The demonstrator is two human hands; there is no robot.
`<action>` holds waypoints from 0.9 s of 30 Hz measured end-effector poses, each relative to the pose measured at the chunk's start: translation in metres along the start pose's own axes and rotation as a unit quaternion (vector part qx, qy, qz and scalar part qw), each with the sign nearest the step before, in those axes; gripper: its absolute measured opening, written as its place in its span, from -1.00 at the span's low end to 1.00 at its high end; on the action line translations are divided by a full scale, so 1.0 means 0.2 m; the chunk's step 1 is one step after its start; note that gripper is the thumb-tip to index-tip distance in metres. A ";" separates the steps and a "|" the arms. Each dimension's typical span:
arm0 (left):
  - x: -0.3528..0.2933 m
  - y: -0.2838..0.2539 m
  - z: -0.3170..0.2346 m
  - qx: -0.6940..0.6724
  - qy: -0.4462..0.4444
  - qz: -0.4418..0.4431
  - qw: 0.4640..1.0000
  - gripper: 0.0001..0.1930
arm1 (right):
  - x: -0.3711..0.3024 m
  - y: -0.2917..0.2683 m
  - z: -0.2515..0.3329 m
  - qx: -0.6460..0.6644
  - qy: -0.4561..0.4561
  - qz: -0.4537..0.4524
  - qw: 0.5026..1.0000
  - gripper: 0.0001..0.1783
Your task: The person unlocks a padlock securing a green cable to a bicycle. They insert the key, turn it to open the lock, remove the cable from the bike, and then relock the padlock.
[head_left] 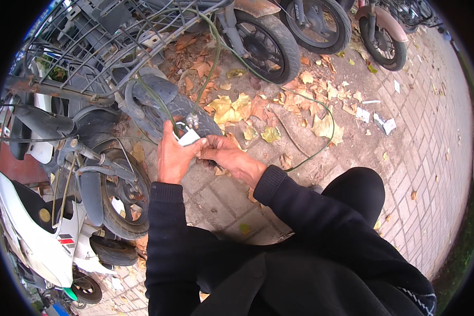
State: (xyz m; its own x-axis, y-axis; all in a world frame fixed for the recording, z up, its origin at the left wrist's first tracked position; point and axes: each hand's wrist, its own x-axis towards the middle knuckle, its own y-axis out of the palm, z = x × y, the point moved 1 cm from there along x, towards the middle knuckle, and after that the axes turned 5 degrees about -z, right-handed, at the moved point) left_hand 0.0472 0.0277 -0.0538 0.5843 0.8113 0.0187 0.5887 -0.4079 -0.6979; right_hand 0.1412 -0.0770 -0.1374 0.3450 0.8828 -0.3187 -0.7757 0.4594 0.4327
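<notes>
Both my hands are together in front of a scooter's wheel point(200, 117). Between the thumb and fingers of my left hand point(174, 158) is a small white flat piece point(188, 138), perhaps paper or card. My right hand point(229, 157) is closed in a pinch at the lower right of that piece. What its fingertips grip is hidden. Just beyond the white piece are shiny metal fittings point(193, 121), close to my left fingers. A thin green cable point(169, 111) comes down to my left hand from the wire basket point(105, 58); whether the fingers grip it cannot be made out.
Parked scooters crowd the left and far side, among them a white one point(34, 231). Another cable stretch point(326, 150) loops over the paving at right. Dry leaves point(230, 109) and paper scraps point(387, 125) litter the ground. My bent knee point(355, 189) is at the right.
</notes>
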 end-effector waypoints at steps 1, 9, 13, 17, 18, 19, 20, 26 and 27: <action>0.00 0.00 0.00 -0.006 -0.006 0.001 1.000 -0.25 | 0.00 -0.02 0.02 0.012 0.024 0.025 0.999 -0.86; 0.05 -0.05 0.05 -0.084 0.019 -0.039 0.996 -0.30 | 0.01 -0.27 -0.12 -0.218 0.102 0.105 0.965 -0.83; 0.06 -0.03 0.07 -0.038 0.021 -0.013 0.999 -0.33 | 0.00 -0.64 -0.09 -0.447 0.169 0.151 0.865 -0.80; 0.03 0.03 0.06 -0.043 0.029 -0.049 0.997 -0.35 | 0.01 -1.04 0.14 -0.743 0.147 0.233 0.610 -0.51; 0.03 0.03 0.06 -0.047 0.038 -0.049 0.997 -0.36 | -0.01 -1.14 0.21 -0.753 0.153 0.236 0.596 -0.51; 0.02 0.03 0.07 -0.050 0.046 -0.048 0.997 -0.38 | -0.08 -1.23 0.25 -0.761 0.063 0.210 0.610 -0.57; 0.02 0.03 0.07 -0.063 0.045 -0.042 0.996 -0.39 | -0.11 -1.31 0.29 -0.775 0.069 0.208 0.593 -0.60; -0.04 0.00 0.11 -0.034 0.010 -0.066 0.997 -0.36 | -0.48 -1.58 -0.03 -0.774 0.092 0.092 0.620 -0.58; -0.05 -0.01 0.11 -0.047 0.008 -0.074 0.996 -0.36 | -0.51 -1.61 -0.12 -0.792 0.090 0.124 0.591 -0.55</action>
State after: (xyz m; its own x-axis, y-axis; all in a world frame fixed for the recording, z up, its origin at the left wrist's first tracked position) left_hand 0.0285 0.0293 -0.0681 0.4954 0.8592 0.1278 0.7182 -0.3224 -0.6167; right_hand 0.3440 -0.3179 -0.2641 0.1665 0.8134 -0.5574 -0.3613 -0.4756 -0.8020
